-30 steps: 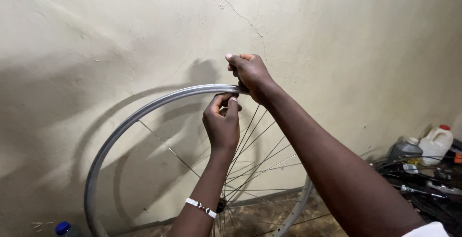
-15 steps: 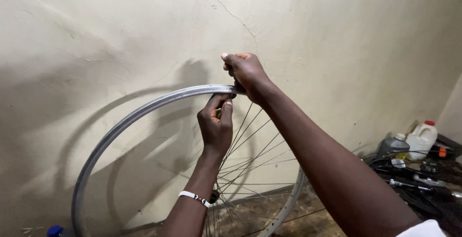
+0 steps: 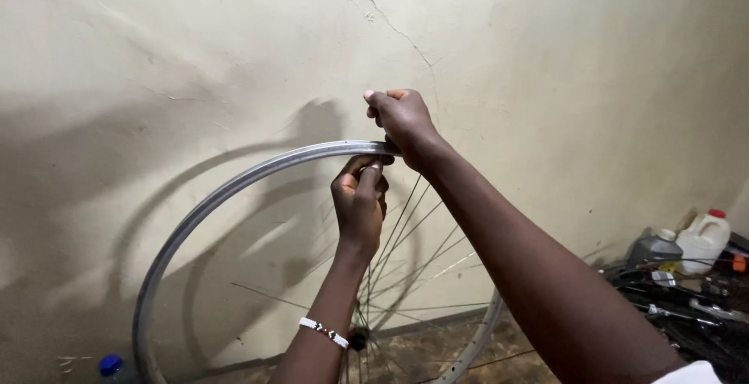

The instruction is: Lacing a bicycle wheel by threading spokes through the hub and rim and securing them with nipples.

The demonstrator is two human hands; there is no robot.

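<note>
- A bare bicycle wheel rim (image 3: 234,189), silver metal with no tyre, stands upright close in front of a cracked, cream-coloured wall (image 3: 546,80).
- The rim fills the lower middle of the view; its top arc is at mid-height, and its left side curves down to the floor.
- The right hand (image 3: 402,119) is at the very top of the rim, reaching in from the lower right. Its fingers are curled shut over the top edge of the rim, gripping it from above.
- The left hand (image 3: 360,204) comes up from below, inside the circle of the rim. Its fingertips are pinched together just under the rim's inner edge, right below the right hand. What they pinch is too small to make out; it is where a spoke meets the rim.
- A beaded bracelet (image 3: 324,332), white with dark beads, sits on the left wrist.
- Thin spokes (image 3: 406,251) fan out from the hub (image 3: 359,339), low in the middle, mostly toward the upper right part of the rim.
- A blue bottle cap (image 3: 111,364) shows at the bottom left, near the foot of the rim.
- At the far right, by the wall, stand a white jug (image 3: 702,240) with a red cap and a grey bottle (image 3: 654,247), with dark bicycle parts (image 3: 686,306) lying in front of them.
</note>
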